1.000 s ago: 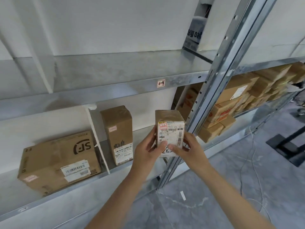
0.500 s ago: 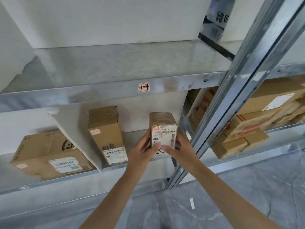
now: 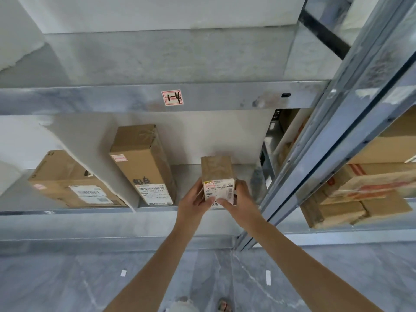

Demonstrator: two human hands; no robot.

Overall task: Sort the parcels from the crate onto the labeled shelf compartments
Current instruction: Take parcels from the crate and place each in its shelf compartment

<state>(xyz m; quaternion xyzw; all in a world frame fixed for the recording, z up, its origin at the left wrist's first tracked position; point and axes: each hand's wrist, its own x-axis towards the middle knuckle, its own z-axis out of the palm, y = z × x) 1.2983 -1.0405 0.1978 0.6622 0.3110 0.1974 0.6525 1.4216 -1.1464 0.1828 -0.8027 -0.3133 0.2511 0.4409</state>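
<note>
Left hand (image 3: 193,202) and right hand (image 3: 242,199) clasp the small parcel (image 3: 217,176) by its sides, at the shelf (image 3: 157,208) front edge, right of the tall box (image 3: 141,163). Looks like the placing step. Next it wants a push inward, then release.

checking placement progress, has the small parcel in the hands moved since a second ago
Yes. Judged against the tall box, the small parcel has gone forward, toward the shelf and into the bay right of that box.
</note>
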